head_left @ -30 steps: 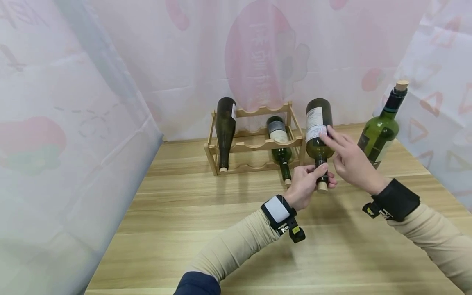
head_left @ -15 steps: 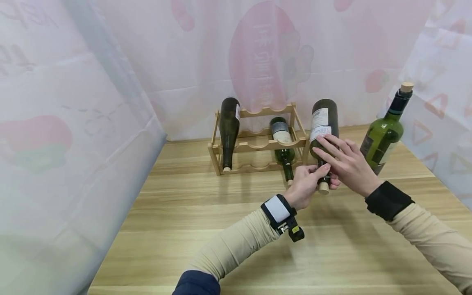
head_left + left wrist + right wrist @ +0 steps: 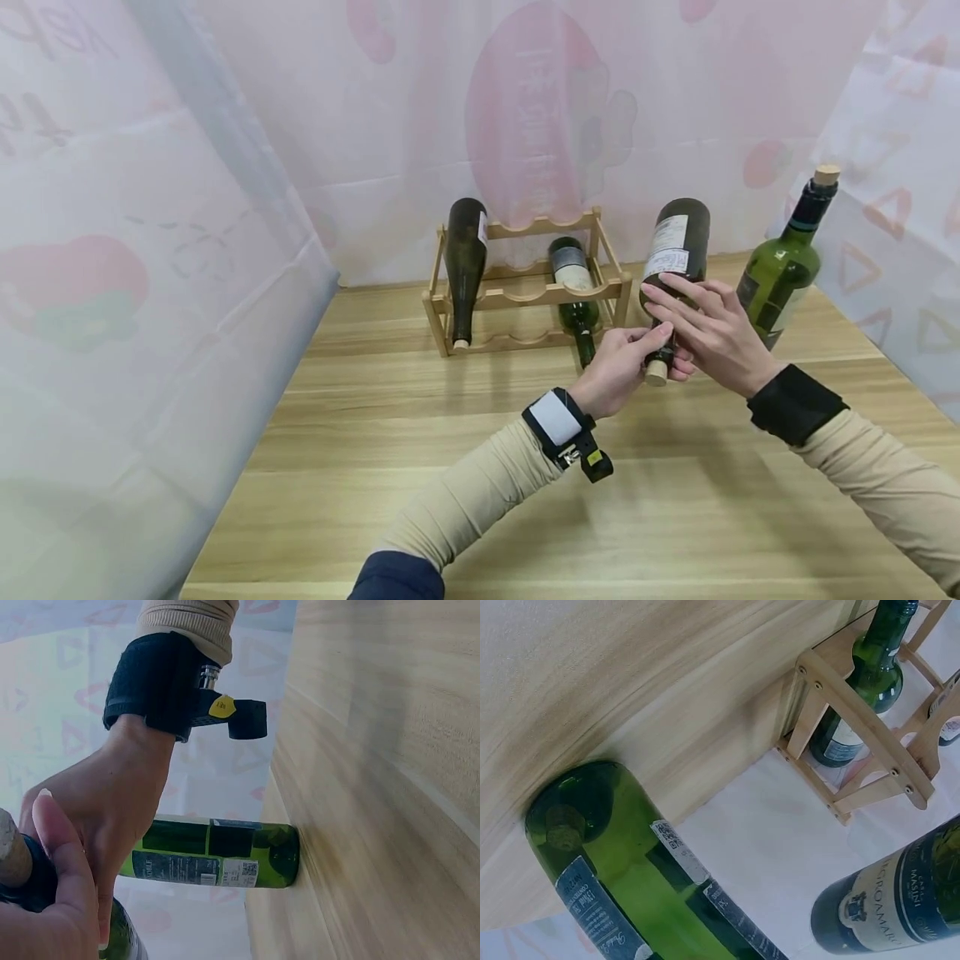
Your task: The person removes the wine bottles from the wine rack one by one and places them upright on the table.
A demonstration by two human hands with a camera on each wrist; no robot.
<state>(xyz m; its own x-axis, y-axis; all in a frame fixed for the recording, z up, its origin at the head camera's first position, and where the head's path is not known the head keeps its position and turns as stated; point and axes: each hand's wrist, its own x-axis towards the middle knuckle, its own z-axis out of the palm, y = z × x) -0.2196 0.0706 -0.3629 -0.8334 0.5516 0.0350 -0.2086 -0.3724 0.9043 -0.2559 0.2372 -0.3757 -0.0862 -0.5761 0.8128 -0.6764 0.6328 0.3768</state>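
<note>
1. One held bottle (image 3: 678, 237) is just right of the wooden rack, raised off the table (image 3: 420, 433), tilted with its neck toward the person.
2. Two hands are on it: the left hand (image 3: 618, 367) grips the neck, thumb on top; the right hand (image 3: 716, 333) lays nearly straight fingers across the shoulder, its thumb hidden.
3. Only the narrow end is firmly gripped, so if the smooth glass slid under those flat fingers, the heavy base could swing down.
4. One standing bottle (image 3: 780, 271), green and upright, is near the right hand; a sideways knock from hand or glass could tip it over.
5. One wooden rack (image 3: 551, 296) has two tiers; the base drifting left could hit its end post and jolt the upper bottle (image 3: 465, 258) at left and the lower bottle (image 3: 572, 271) at right.
6. Four bottles altogether; three corks show in the head view, the lower bottle's mouth being covered by the left hand. Two wrist straps (image 3: 797, 406), one on each arm.
</note>
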